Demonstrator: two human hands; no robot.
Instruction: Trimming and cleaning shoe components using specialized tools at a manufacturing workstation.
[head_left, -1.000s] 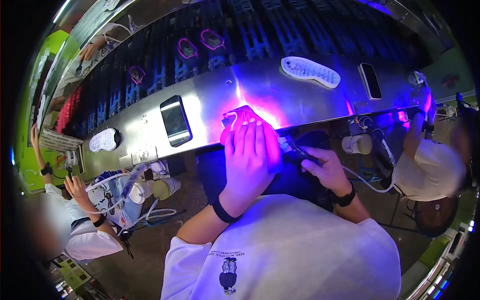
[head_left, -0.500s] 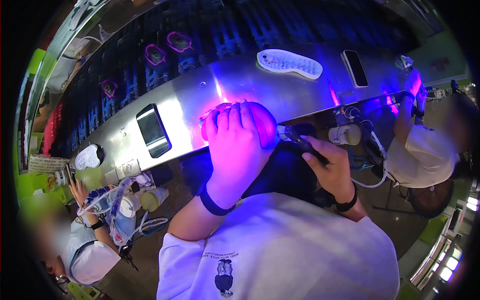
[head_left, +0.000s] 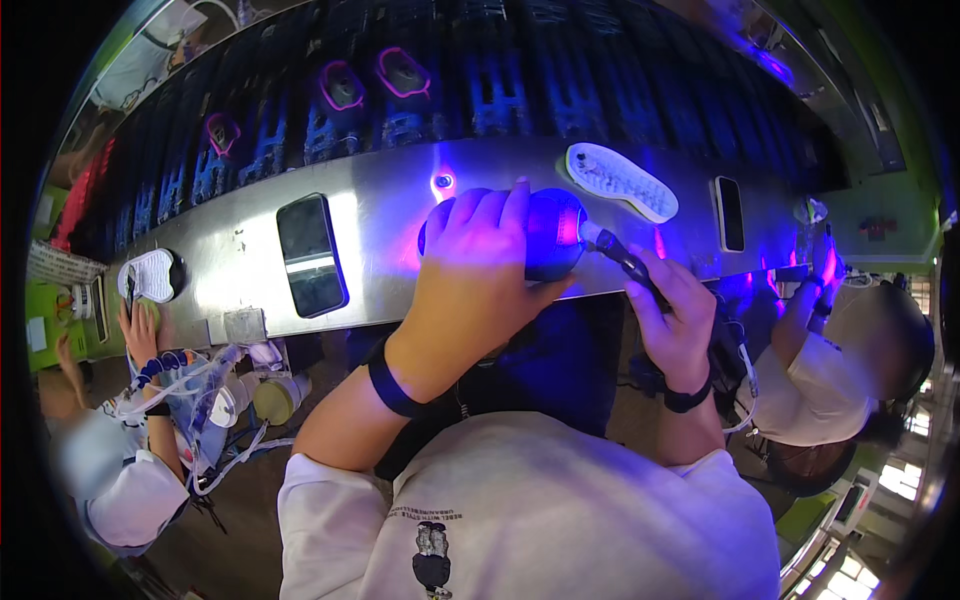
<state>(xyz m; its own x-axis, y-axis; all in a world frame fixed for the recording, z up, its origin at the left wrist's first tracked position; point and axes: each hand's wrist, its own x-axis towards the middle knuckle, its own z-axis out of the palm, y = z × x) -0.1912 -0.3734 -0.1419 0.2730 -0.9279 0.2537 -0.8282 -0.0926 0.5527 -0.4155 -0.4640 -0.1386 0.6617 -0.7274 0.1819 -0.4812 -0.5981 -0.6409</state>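
Note:
My left hand (head_left: 465, 275) is closed over the top of a dark, rounded shoe upper (head_left: 553, 232), its fingers wrapped across it at the metal table's near edge. Blue-violet light falls on the upper, and a glowing pink patch shows on its right end. In my right hand (head_left: 675, 320) is a brush (head_left: 622, 258) with a dark handle, gripped between thumb and fingers. Its pale bristles touch or nearly touch the right end of the upper. My left palm hides much of the upper's left part. A pale shoe sole (head_left: 622, 184) lies just beyond, to the right.
Phones lie on the metal table (head_left: 390, 230), one left (head_left: 312, 255) and one right (head_left: 731, 215). Behind runs a dark rack-like conveyor (head_left: 500, 85) carrying pink-edged shoe parts (head_left: 342, 86). Co-workers sit on both sides; the left one's hand (head_left: 140, 330) is at a white sole (head_left: 150, 275).
The view has shifted, bringing the table lower. The upper has moved farther over the table, and its lighting turned from pink-red to mostly blue-violet. The brush stays at its right end, tilted more steeply.

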